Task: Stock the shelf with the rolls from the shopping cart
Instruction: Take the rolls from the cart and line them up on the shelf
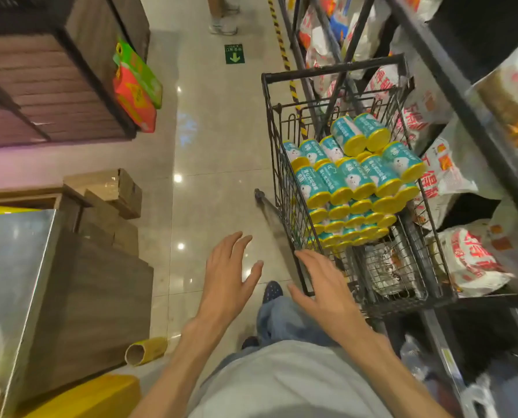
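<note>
A black wire shopping cart [274,140] stands in the aisle, right of centre. Several teal rolls with yellow ends [354,176] are stacked inside it in layers. My left hand [229,274] hovers over the floor to the left of the cart, fingers spread, holding nothing. My right hand [321,285] is stretched out with straight fingers at the cart's near left corner, holding nothing; I cannot tell whether it touches the wire. The black metal shelf [450,82] rises at the right, right beside the cart, with white bagged goods [468,260] on it.
Wooden display units [80,285] and cardboard boxes [122,188] line the left side. A yellow cardboard tube [144,351] lies on the floor near my feet. Red and green packs [135,86] lean on a wooden unit. Another person's feet [223,24] stand far down the aisle.
</note>
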